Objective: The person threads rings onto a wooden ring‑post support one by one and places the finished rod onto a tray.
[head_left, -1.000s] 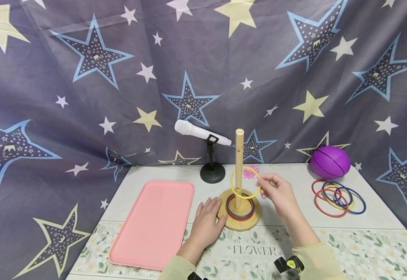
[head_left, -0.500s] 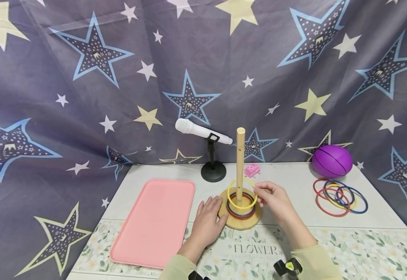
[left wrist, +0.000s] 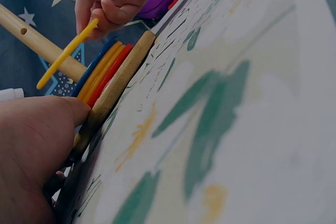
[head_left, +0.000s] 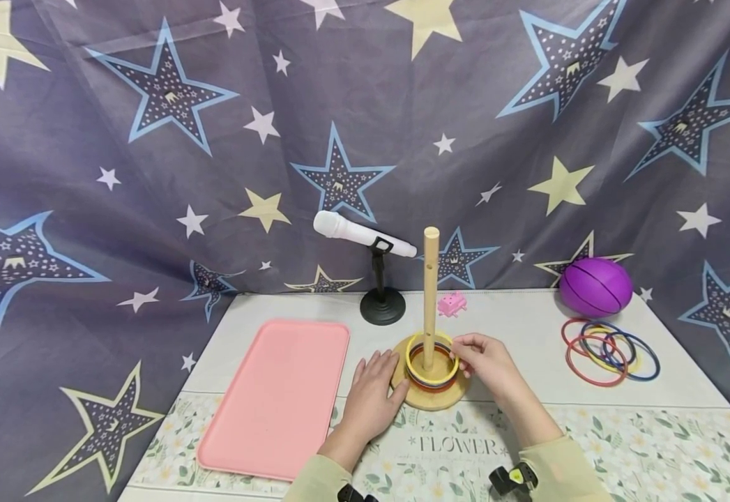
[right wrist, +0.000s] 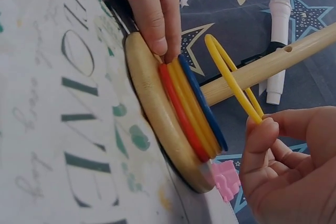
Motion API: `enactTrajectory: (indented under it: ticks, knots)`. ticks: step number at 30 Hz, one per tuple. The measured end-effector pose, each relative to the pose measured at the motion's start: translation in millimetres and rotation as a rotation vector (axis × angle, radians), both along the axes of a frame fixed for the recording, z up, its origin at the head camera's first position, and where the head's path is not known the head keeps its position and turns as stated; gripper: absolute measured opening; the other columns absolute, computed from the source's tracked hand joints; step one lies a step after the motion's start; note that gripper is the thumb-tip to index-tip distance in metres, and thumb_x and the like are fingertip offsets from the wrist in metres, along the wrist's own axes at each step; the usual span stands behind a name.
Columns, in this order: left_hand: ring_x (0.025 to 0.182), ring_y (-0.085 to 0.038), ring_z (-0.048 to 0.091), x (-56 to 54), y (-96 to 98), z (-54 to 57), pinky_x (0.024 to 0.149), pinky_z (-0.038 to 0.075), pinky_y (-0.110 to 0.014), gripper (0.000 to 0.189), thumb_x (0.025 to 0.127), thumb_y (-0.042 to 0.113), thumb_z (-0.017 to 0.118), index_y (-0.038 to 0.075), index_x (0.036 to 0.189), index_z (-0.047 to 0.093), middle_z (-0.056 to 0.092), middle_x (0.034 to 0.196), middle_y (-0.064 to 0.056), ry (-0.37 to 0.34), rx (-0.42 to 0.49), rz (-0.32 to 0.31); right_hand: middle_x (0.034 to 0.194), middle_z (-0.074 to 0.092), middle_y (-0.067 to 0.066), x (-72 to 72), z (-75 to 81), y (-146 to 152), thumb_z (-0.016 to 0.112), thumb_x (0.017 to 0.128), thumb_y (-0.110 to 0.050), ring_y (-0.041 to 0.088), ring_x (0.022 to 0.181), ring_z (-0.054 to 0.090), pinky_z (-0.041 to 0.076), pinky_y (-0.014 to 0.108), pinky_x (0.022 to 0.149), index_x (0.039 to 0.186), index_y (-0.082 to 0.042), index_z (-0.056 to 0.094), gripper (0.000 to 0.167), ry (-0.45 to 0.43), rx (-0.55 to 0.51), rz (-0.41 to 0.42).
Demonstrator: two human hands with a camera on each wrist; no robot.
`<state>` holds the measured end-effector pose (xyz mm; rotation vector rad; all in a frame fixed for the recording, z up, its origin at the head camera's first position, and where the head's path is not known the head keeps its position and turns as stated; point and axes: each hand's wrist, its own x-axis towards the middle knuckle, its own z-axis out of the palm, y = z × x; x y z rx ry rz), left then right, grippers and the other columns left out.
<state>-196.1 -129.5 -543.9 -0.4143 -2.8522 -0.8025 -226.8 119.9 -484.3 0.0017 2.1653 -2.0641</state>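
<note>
My right hand pinches a yellow ring between thumb and fingers. That ring encircles the wooden post, tilted, a little above the rings stacked below. In the right wrist view the stack has a blue ring on top, yellow in the middle and a red ring at the bottom. They lie on the round wooden base. My left hand rests at the base's left edge with its fingers extended; the left wrist view shows its thumb close to the stack.
A pink tray lies to the left. Behind stand a white microphone on a black stand and a small pink toy. At right are a purple ball and several loose rings. A star-patterned curtain hangs behind the table.
The yellow ring has come down along the post with my right hand, from well above the stack to just over it. My left hand has stayed at the base.
</note>
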Motion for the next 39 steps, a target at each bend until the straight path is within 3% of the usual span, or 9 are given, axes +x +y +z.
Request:
enactTrajectory:
  ticks: [15, 31, 39]
  knots:
    - [0.160, -0.039, 0.039, -1.4, -0.9, -1.9, 0.134, 0.019, -0.060, 0.058, 0.111, 0.033, 0.066, 0.005, 0.161, 0.056, 0.052, 0.167, -0.016, 0.003, -0.004, 0.003, 0.090, 0.072, 0.010, -2.3, -11.6, -3.7, 0.067, 0.108, -0.008, 0.014, 0.070, 0.059, 0.054, 0.023, 0.059, 0.123, 0.012, 0.068, 0.025, 0.002, 0.066, -0.022]
    - [0.161, -0.039, 0.038, -0.7, 0.1, -0.1, 0.134, 0.019, -0.060, 0.058, 0.111, 0.034, 0.065, 0.005, 0.161, 0.056, 0.051, 0.167, -0.017, -0.001, -0.003, 0.002, 0.094, 0.075, 0.014, -4.1, -8.6, -4.4, 0.067, 0.108, -0.008, 0.015, 0.074, 0.061, 0.057, 0.025, 0.063, 0.119, 0.008, 0.072, 0.020, 0.023, 0.105, -0.078]
    - [0.161, -0.038, 0.038, -1.5, 0.4, -1.0, 0.134, 0.019, -0.060, 0.058, 0.112, 0.035, 0.064, 0.005, 0.160, 0.056, 0.052, 0.167, -0.016, -0.001, -0.003, 0.005, 0.091, 0.074, 0.015, -5.0, -11.9, -6.1, 0.070, 0.107, -0.010, 0.018, 0.069, 0.064, 0.060, 0.028, 0.061, 0.113, 0.005, 0.076, 0.017, 0.104, 0.264, -0.096]
